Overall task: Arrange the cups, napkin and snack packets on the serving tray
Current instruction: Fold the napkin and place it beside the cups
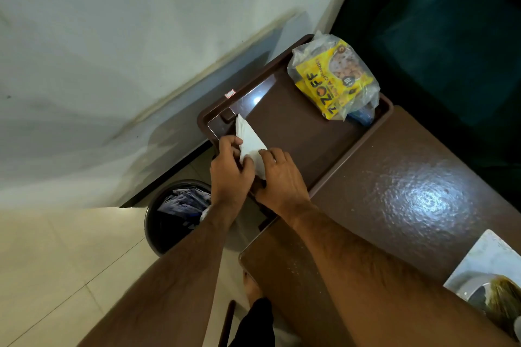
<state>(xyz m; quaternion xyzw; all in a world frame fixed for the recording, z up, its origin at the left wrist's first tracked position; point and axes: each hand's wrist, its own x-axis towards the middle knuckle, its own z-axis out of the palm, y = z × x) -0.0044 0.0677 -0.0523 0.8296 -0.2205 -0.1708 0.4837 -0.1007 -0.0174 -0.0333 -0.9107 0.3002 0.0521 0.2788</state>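
Note:
A dark brown serving tray [304, 132] lies on the brown table against the wall. A white napkin [251, 139], folded into a triangle, rests on the tray's near left part. My left hand [229, 175] pinches its lower edge, and my right hand [282, 177] presses on its right corner with the fingers. At the tray's far end sits a yellow snack packet [329, 79] inside clear plastic, with something blue [362, 117] partly hidden behind it. No cups are in view.
The brown table [408, 191] extends to the right, with a grey board and a dish [487, 276] at its lower right. A black waste bin [174, 214] full of rubbish stands on the tiled floor to the left, below the wall. A dark green seat [437, 22] is beyond the tray.

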